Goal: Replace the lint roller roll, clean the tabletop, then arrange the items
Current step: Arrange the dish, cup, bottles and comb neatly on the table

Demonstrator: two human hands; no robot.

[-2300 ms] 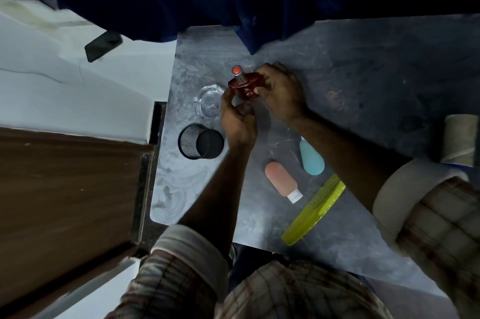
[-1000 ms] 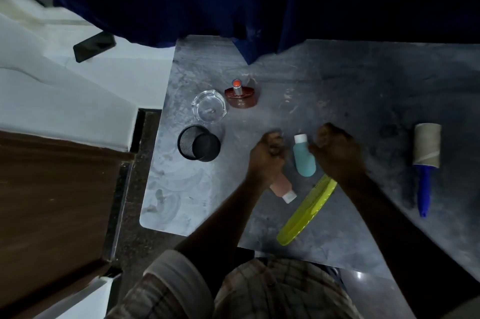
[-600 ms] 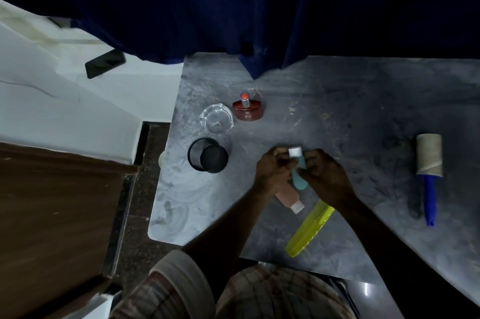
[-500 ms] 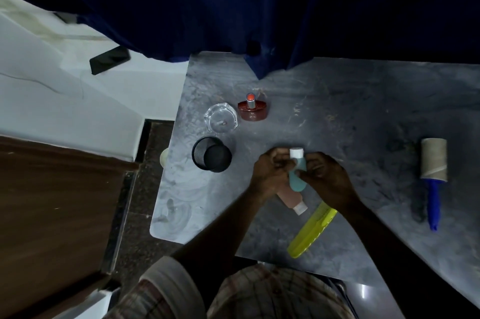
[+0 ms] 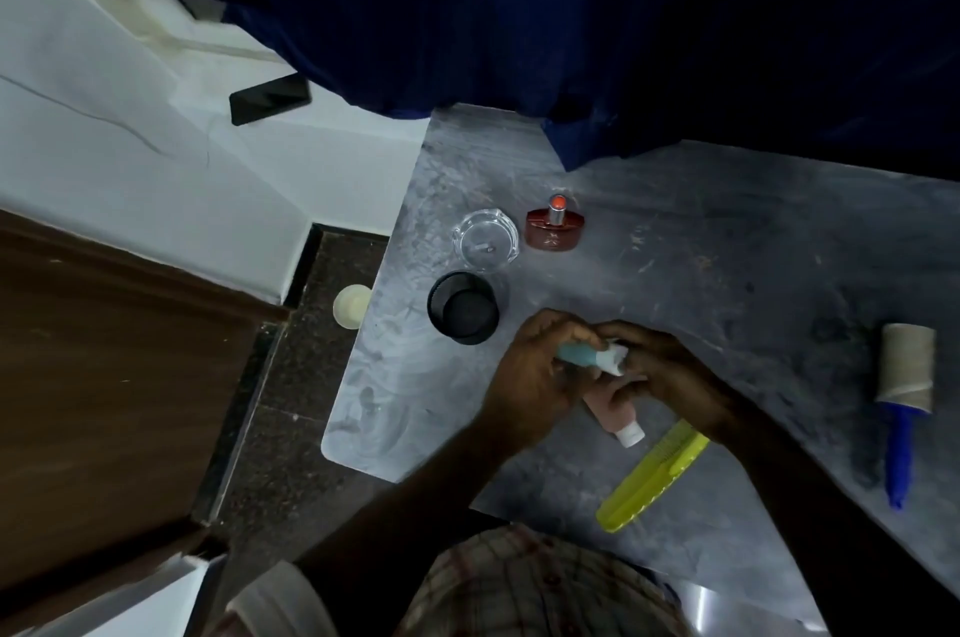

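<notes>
Small teal plastic bottle with white cap (image 5: 589, 357) clasped between left hand (image 5: 530, 376) and right hand (image 5: 670, 376), fingers closed around it, above grey marbled bench (image 5: 727, 273), lint roller with blue handle (image 5: 901, 408) lying near right edge.

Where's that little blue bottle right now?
The blue bottle is off the table, held between the left hand and the right hand in the middle of the head view, just above the pink bottle and right of the black cup.
</notes>
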